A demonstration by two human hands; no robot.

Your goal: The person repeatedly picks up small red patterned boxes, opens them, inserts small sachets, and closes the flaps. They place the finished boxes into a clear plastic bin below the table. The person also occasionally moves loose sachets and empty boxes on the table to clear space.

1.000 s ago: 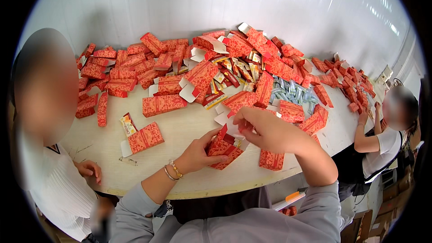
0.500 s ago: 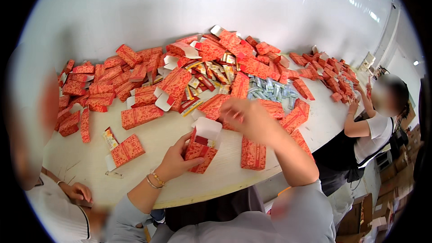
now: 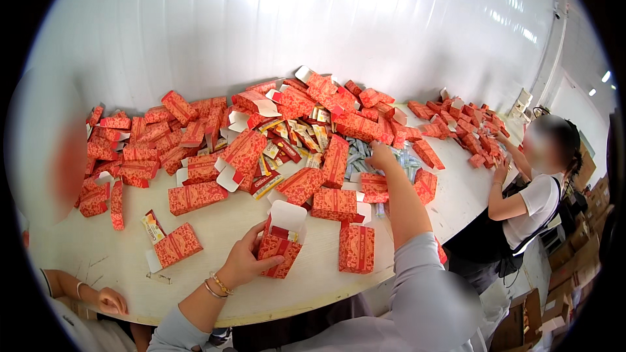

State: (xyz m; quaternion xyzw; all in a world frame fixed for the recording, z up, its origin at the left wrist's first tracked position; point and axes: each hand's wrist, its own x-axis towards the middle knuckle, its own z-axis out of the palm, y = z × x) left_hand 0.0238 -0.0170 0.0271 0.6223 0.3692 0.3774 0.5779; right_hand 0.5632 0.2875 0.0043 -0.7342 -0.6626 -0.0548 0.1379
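My left hand [image 3: 248, 261] is wrapped round an upright red patterned carton [image 3: 280, 259] near the table's front edge. The carton's white top flap stands up, and red packets show inside its mouth. My right hand [image 3: 385, 158] reaches across to a heap of small pale blue-green sachets [image 3: 356, 160]. Its fingers are curled together at the heap, and whatever they grip is hidden. Left of that heap lie red and yellow stick packets [image 3: 287, 146] among the cartons. Between my hands, another red carton [image 3: 357, 248] rests with its white flap open.
Red cartons [image 3: 153, 133] are piled along the wall side of the white table [image 3: 225, 221]. A carton with a yellow packet [image 3: 152, 228] lies at left. One co-worker's hand [image 3: 112, 301] rests at the left edge; another person [image 3: 521, 212] handles cartons at right. Cardboard boxes [image 3: 518, 319] stand beyond.
My right hand has moved away from above the near cartons, out to the sachet heap. My left hand still holds its carton. The whole view has shifted slightly.
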